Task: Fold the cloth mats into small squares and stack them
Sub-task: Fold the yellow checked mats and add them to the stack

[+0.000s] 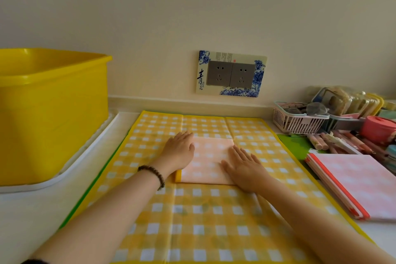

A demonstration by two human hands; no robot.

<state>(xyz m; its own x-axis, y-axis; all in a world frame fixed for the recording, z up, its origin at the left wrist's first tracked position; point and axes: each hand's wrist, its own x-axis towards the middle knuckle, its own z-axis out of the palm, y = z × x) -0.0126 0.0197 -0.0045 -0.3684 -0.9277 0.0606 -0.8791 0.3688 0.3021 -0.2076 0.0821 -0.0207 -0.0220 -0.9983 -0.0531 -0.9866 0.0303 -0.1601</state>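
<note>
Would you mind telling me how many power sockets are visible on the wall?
2: the left socket and the right socket sit side by side in the blue-flowered wall plate. None seems hidden.

Facing a cream wall (192,6) and taking in soft, even light across it. Seeing it meeting the white counter (25,210) along a low ledge (171,102) at the back edge. Noting, just above that ledge, a grey double socket (231,75) sitting inside a plate (202,75) printed with blue flowers. Showing, at the counter's left edge, a yellow tub (53,113) standing on a white tray (32,187). Showing, crowding the back right corner, a basket (297,123), clear boxes (342,103) behind it, a red pot (378,129) and pens (321,141) lying in front.
</note>
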